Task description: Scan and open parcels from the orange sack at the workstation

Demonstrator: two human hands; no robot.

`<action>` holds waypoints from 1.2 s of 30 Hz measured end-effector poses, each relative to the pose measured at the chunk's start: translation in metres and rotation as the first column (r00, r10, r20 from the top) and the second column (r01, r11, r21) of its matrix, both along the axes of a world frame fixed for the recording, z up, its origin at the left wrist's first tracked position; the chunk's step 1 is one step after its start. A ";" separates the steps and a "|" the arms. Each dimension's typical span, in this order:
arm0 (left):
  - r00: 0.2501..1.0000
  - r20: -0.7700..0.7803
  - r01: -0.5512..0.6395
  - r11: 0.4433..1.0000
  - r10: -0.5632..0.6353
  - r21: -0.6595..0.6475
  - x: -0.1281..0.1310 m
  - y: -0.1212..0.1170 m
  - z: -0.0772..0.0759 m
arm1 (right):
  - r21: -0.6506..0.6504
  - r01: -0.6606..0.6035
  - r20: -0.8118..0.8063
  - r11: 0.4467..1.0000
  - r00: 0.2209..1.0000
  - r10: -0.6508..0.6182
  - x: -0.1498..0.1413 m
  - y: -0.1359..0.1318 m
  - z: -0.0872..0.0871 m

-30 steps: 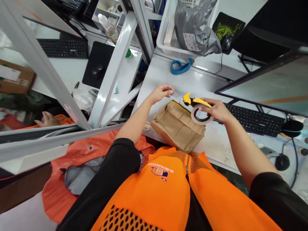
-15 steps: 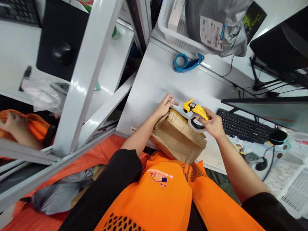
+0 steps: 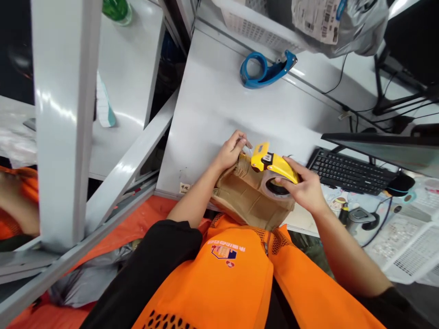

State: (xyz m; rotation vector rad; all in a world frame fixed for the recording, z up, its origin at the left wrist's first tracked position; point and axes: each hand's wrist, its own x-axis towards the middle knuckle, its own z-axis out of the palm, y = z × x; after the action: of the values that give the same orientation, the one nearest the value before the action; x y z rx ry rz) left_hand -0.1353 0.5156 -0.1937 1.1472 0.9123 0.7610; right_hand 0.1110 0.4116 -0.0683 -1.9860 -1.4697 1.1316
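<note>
My right hand (image 3: 303, 185) grips a yellow tape dispenser (image 3: 283, 168), its fingers wrapped round the side away from the cutting end. A roll of clear tape (image 3: 265, 186) with a black core sits in the dispenser. At the dispenser's tip is my left hand (image 3: 232, 150), its thumb and fingers pinched together on what looks like the tape end, a faint clear strip. Beneath both hands lies a crumpled brown cardboard box (image 3: 252, 198), tilted against my orange vest at the table's front edge. The left hand touches or nearly touches its far left corner; I cannot tell which.
A blue tape dispenser (image 3: 265, 71) lies further back on the white table (image 3: 206, 91), before a white basket (image 3: 247, 25) with a grey bag. Keyboard (image 3: 350, 171) and monitor stand right. A metal post (image 3: 63, 114) rises at left; another person's arm (image 3: 17, 201) shows beyond it.
The yellow dispenser has moved left, up against my left hand. The left fingers have drawn together into a pinch. My view has shifted, so the surroundings sit differently.
</note>
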 end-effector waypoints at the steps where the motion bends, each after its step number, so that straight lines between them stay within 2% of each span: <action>1: 1.000 0.000 -0.008 1.000 0.008 -0.013 0.000 0.000 -0.002 | 0.018 -0.026 0.038 1.000 0.999 0.025 0.000 0.002 -0.008; 3: 0.999 -0.029 -0.019 0.999 0.018 -0.035 0.001 0.000 -0.005 | 0.016 -0.033 0.059 0.999 0.998 0.032 0.003 0.007 -0.027; 5: 0.997 -0.069 -0.033 0.999 0.030 -0.042 0.001 -0.001 -0.007 | -0.015 -0.003 0.010 1.000 1.000 0.003 0.007 0.009 -0.044; 7: 0.996 -0.075 -0.047 0.998 0.043 -0.049 0.000 -0.001 -0.007 | -0.020 0.010 -0.013 1.000 1.000 -0.011 0.010 0.007 -0.053; 9: 0.997 -0.066 -0.046 0.998 0.042 -0.050 -0.001 -0.001 -0.006 | 0.008 -0.003 0.025 1.000 1.000 0.003 0.011 0.002 -0.053; 12: 0.998 -0.065 -0.020 0.998 0.017 -0.055 -0.002 -0.001 -0.005 | 0.052 -0.018 0.054 0.998 0.998 0.015 0.015 0.001 -0.042; 14: 0.999 -0.035 -0.005 0.998 0.002 -0.064 -0.002 -0.001 -0.006 | 0.062 -0.032 0.030 0.998 0.999 0.031 0.022 0.008 -0.033; 17: 0.999 0.036 0.043 0.997 -0.041 -0.066 -0.002 0.000 -0.008 | 0.002 -0.046 -0.025 0.999 0.999 0.046 0.039 0.029 -0.027; 21: 0.996 0.049 0.081 0.991 -0.076 -0.107 -0.001 0.000 -0.009 | -0.096 -0.025 -0.139 0.995 0.990 0.012 0.054 0.050 -0.042; 24: 0.997 0.060 0.064 0.987 -0.055 -0.147 0.000 0.000 -0.008 | -0.100 -0.001 -0.170 0.995 0.985 -0.016 0.051 0.047 -0.056; 28: 0.997 0.068 0.052 0.981 -0.039 -0.190 0.002 0.000 -0.007 | -0.023 0.038 -0.062 0.999 0.997 -0.039 0.034 0.024 -0.062; 32: 0.992 0.111 0.078 0.970 -0.053 -0.231 0.004 0.001 -0.004 | 0.058 -0.018 0.089 0.998 0.996 0.013 0.020 0.007 -0.062; 36: 0.990 0.139 0.059 0.974 -0.029 -0.220 0.003 0.000 -0.002 | 0.087 -0.063 0.074 0.994 0.996 0.057 0.020 0.005 -0.064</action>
State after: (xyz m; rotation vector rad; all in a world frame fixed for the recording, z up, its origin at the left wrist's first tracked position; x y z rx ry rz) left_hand -0.1326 0.5158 -0.1958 0.9044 0.8331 0.6727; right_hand 0.1314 0.4164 -0.1327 -1.9510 -1.5976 1.0101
